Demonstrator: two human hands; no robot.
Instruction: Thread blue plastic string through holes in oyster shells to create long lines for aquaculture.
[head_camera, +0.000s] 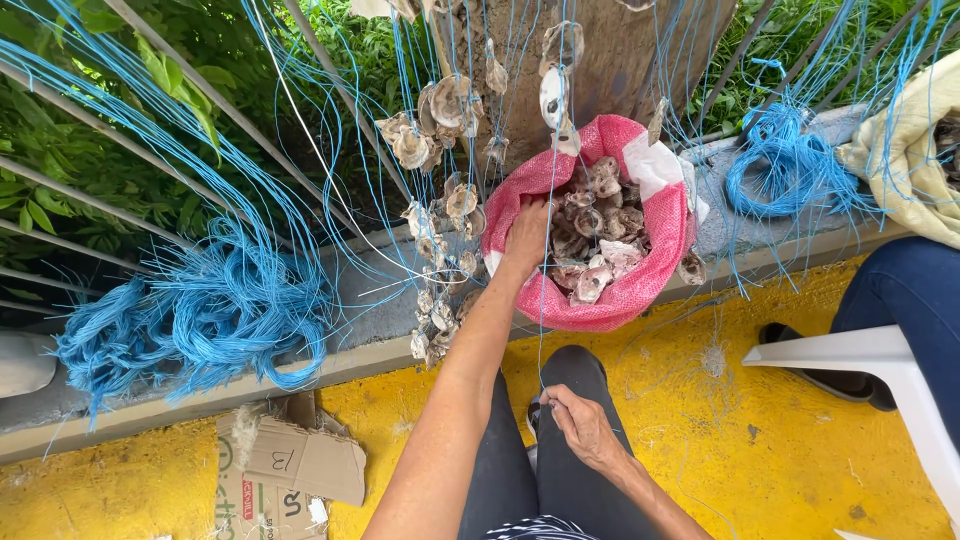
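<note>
My left hand (527, 236) reaches into a pink woven sack (640, 290) full of oyster shells (596, 240), fingers down among the shells at the sack's left rim. Whether it grips a shell is hidden. My right hand (580, 425) rests above my knee and pinches a thin blue string (541, 300) that runs up toward the hanging lines. Strings of threaded shells (445, 215) dangle to the left of the sack.
A large bundle of blue cord (215, 315) lies on the concrete ledge at left, another bundle (790, 165) at right. Torn cardboard (290, 465) lies on the yellow floor. Another person's leg (905, 300) and a white plastic chair (880, 365) are at right.
</note>
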